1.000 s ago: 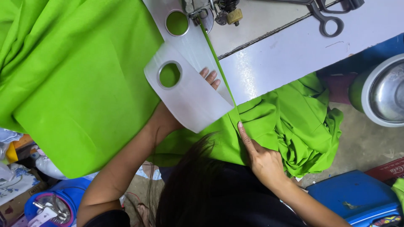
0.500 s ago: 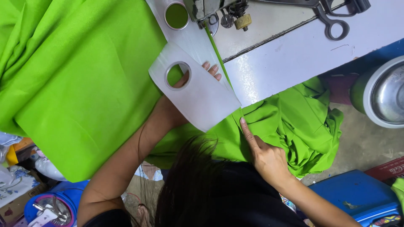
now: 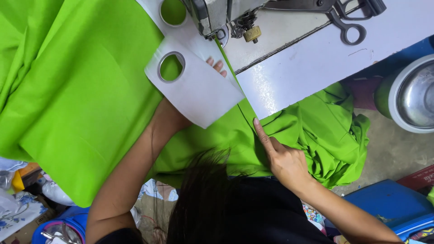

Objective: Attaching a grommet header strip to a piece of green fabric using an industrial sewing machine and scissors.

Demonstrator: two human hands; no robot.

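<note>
A large sheet of bright green fabric [image 3: 81, 104] spreads wide over the left side of the view, smooth in the middle with long soft folds along its far left edge. It narrows into a strip running under the sewing machine, and the rest hangs bunched in crumpled folds off the near edge of the table at right. On top of it lies a stiff white band [image 3: 196, 88], tilted on a diagonal, with two metal-rimmed round holes showing green through them. The band's near end is lifted slightly off the fabric.
</note>
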